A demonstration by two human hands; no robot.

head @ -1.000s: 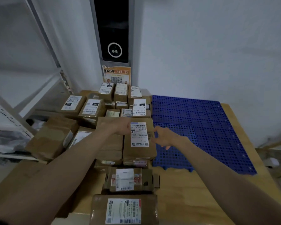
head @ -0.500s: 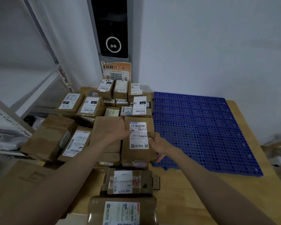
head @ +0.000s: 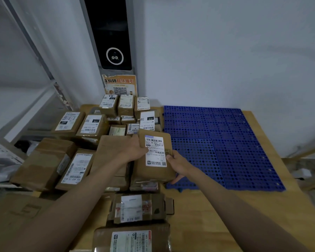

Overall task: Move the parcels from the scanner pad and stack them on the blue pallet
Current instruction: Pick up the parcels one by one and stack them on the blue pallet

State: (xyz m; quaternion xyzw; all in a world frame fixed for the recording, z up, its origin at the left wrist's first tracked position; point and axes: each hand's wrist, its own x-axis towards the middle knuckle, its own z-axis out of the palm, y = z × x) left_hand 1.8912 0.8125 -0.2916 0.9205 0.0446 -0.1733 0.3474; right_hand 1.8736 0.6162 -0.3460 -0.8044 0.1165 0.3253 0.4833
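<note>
A flat brown parcel with a white barcode label sits atop a stack at the pile's right edge. My left hand grips its left edge, thumb on the label. At the parcel's right edge is my right hand, thumb on top and fingers curled underneath. The parcel's right side is tilted up slightly off the stack. The blue perforated pallet lies directly to the right on the wooden table, with nothing on it. Several other labelled brown parcels crowd the area under the wall scanner.
Two more parcels lie near me on the wooden table. A white metal shelf frame stands at the left. A white wall runs behind the pallet. An orange QR notice hangs under the scanner.
Both hands have closed in on the labelled parcel; the right hand went from hovering beside it to gripping its right edge, and the parcel has lifted slightly on that side.
</note>
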